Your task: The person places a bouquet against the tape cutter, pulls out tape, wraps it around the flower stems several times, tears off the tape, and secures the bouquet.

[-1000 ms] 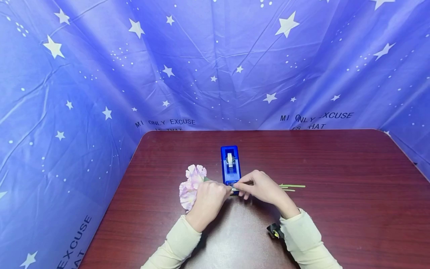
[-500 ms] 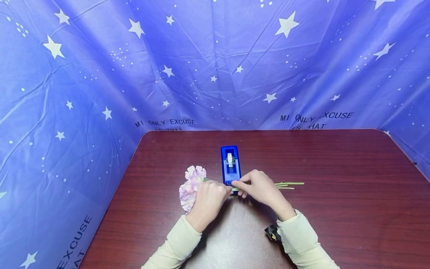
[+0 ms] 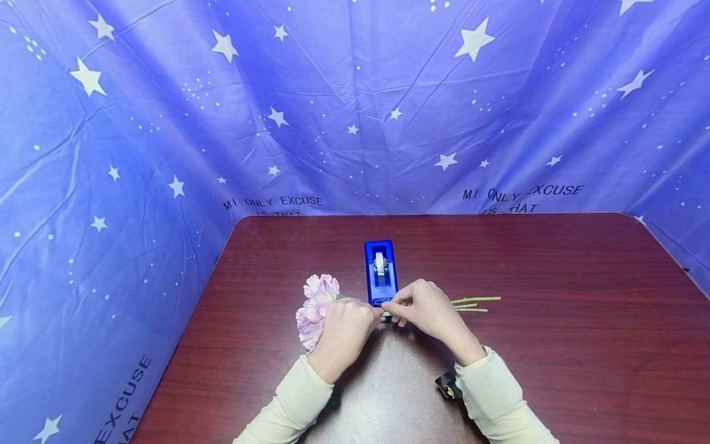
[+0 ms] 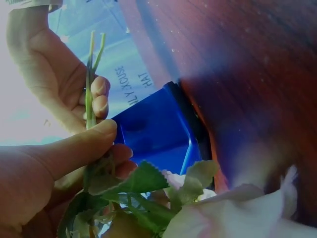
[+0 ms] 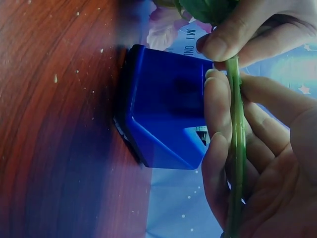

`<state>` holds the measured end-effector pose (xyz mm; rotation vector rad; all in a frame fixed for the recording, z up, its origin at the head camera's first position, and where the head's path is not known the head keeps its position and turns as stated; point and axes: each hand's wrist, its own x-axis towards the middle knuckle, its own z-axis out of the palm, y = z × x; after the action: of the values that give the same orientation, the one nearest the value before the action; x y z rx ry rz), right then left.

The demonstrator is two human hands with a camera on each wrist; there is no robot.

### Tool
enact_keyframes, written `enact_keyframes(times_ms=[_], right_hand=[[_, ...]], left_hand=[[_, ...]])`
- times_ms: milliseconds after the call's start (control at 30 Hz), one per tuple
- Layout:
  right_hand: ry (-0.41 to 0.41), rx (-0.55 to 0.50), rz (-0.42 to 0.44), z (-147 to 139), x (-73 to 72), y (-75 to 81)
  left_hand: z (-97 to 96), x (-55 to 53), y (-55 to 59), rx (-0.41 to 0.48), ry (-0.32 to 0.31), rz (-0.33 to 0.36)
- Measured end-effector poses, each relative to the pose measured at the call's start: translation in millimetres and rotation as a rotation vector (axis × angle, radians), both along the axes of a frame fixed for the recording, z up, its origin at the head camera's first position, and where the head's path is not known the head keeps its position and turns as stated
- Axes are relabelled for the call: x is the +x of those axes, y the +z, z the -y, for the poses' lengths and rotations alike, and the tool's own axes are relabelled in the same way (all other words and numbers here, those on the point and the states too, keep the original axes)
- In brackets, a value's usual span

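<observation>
Pale pink-purple flowers (image 3: 316,305) with green leaves (image 4: 138,181) stick out to the left of my left hand (image 3: 345,327). That hand pinches their green stems (image 5: 237,139) between thumb and fingers just below the leaves. Close beside it, my right hand (image 3: 429,311) has its thumb and fingertips on the same stems, holding them lower down. The stem ends protrude past the right hand toward the right. Directly behind both hands is a blue tape dispenser (image 3: 381,287) with a roll of clear tape. Whether a tape strip lies on the stems is hard to tell.
The dark red wooden table (image 3: 554,277) reaches back to a blue star-patterned curtain (image 3: 355,92), which hangs at the back and both sides. A small black device (image 3: 447,386) sits at the right wrist.
My right hand has shifted slightly left and turned a little around the stems. The stem ends have risen a bit in view and spread. The left hand stays almost still.
</observation>
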<state>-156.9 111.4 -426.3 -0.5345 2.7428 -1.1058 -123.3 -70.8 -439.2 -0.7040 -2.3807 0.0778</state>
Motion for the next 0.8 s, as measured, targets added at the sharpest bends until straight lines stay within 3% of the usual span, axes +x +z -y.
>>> enact_keyframes(times_ms=[300, 800], right_hand=[[0.016, -0.004, 0.018, 1.0, -1.0, -1.1], [-0.086, 0.042, 0.023, 5.5, 2.0, -0.8]], left_hand=[[0.6, 1.2, -1.5, 0.0, 0.019, 0.013], [0.1, 1.2, -2.3, -0.024, 0.018, 0.035]])
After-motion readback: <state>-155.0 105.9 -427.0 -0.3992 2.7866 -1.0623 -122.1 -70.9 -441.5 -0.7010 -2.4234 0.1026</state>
